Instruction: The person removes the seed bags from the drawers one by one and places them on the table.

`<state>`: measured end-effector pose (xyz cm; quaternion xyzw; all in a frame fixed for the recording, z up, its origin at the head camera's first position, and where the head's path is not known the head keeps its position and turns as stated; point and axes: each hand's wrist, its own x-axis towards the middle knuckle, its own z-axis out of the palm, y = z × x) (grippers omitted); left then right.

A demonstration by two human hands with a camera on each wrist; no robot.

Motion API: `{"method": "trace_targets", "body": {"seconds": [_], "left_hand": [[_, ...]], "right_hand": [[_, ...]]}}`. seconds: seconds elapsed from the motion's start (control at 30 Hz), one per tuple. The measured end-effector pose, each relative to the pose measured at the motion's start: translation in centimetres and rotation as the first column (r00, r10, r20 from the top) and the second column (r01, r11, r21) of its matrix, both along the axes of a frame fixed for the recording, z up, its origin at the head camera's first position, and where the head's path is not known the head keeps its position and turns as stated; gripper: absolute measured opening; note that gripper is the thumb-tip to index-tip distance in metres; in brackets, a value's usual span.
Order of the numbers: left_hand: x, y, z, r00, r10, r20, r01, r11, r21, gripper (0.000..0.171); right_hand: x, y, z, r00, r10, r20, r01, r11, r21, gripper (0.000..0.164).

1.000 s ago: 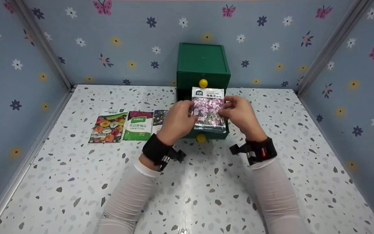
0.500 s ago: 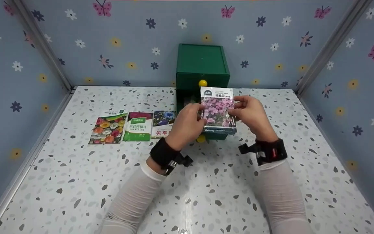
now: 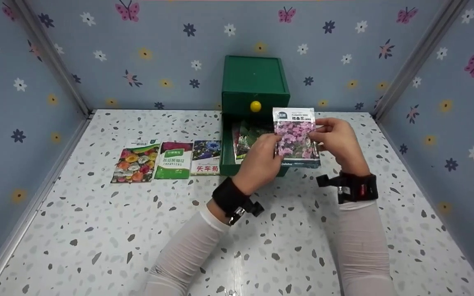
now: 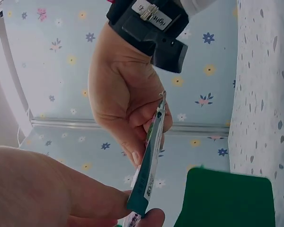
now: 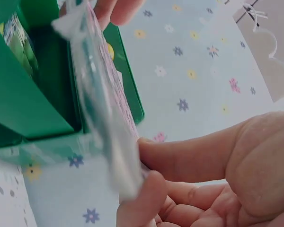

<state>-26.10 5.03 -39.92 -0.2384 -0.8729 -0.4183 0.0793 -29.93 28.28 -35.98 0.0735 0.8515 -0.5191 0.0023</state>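
Observation:
A seed packet (image 3: 295, 139) with pink flowers on its front is held up over the right front of the open drawer (image 3: 229, 169). My left hand (image 3: 261, 161) pinches its left edge between thumb and fingers. On the opposite edge my right hand (image 3: 338, 142) pinches it the same way. In the left wrist view the packet (image 4: 149, 165) shows edge-on between both hands. Seen from the right wrist, its back (image 5: 102, 109) is blurred, with the right thumb and fingers at its near edge. More packets (image 3: 247, 137) lie inside the drawer, partly hidden by the left hand.
Left of the green drawer cabinet (image 3: 255, 76), three seed packets lie in a row: one with mixed flowers (image 3: 135, 164), a green one (image 3: 174, 161) and a blue-flowered one (image 3: 206, 157). A yellow knob (image 3: 255, 106) juts from the upper drawer. Flower-patterned walls enclose the speckled table (image 3: 278, 255).
Both hands have carried the pink-flowered packet to the right from in front of the drawer's middle. The packets inside the drawer and the blue-flowered packet on the table have come into view.

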Motion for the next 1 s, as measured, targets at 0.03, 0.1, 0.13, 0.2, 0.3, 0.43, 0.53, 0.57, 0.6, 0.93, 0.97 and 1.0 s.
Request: {"method": "trace_targets", "body": {"seconds": [0.03,0.1,0.13,0.2,0.3,0.43,0.53,0.57,0.6,0.93,0.97,1.0], "left_hand": [[0.0,0.3,-0.1,1.0,-0.007,0.0,0.007,1.0,0.0,0.048],[0.1,0.9,-0.2,1.0,-0.012,-0.005,0.012,1.0,-0.007,0.049],[0.1,1.1,-0.3,1.0,-0.015,-0.005,0.015,1.0,-0.011,0.05],[0.1,1.6,-0.5,1.0,-0.021,-0.004,0.021,1.0,-0.018,0.051],[0.0,2.1,-0.7,1.0,-0.023,0.018,0.024,1.0,-0.02,0.053],[-0.2,2.9,-0.8,0.998,-0.036,0.051,0.037,0.999,-0.012,0.053],[-0.2,3.5,-0.9,0.997,-0.04,0.07,0.041,0.999,-0.018,0.057],[-0.3,3.7,-1.0,0.997,-0.037,0.073,0.039,0.999,-0.026,0.058],[-0.3,3.9,-1.0,0.996,-0.033,0.077,0.036,0.999,-0.032,0.06],[-0.2,5.7,-1.3,0.996,-0.036,0.076,0.04,0.998,-0.057,0.065],[-0.2,5.8,-1.3,0.997,-0.035,0.075,0.04,0.997,-0.063,0.065],[-0.2,6.0,-1.3,0.997,-0.034,0.07,0.039,0.997,-0.072,0.065]], "right_hand": [[0.0,0.2,0.0,1.0,-0.01,-0.003,0.01,1.0,0.002,0.051],[-0.1,0.6,-0.1,1.0,-0.025,-0.013,0.025,1.0,0.009,0.049],[-0.1,0.8,-0.2,0.999,-0.03,-0.021,0.03,0.999,0.014,0.049],[-0.2,1.1,-0.3,0.999,-0.038,-0.03,0.039,0.999,0.024,0.047],[-0.3,1.5,-0.5,0.999,-0.042,-0.034,0.043,0.999,0.033,0.046],[-0.4,2.1,-0.6,0.998,-0.049,-0.034,0.05,0.998,0.047,0.046],[-0.4,2.5,-0.6,0.998,-0.06,-0.032,0.062,0.997,0.053,0.045],[-0.4,2.6,-0.7,0.998,-0.063,-0.032,0.064,0.996,0.055,0.045],[-0.4,2.7,-0.6,0.997,-0.067,-0.031,0.068,0.996,0.058,0.045],[-0.4,4.1,-0.7,0.995,-0.099,-0.022,0.1,0.99,0.099,0.045],[-0.4,4.1,-0.7,0.994,-0.104,-0.022,0.106,0.989,0.105,0.045],[-0.4,4.2,-0.7,0.994,-0.108,-0.023,0.11,0.988,0.112,0.045]]}}
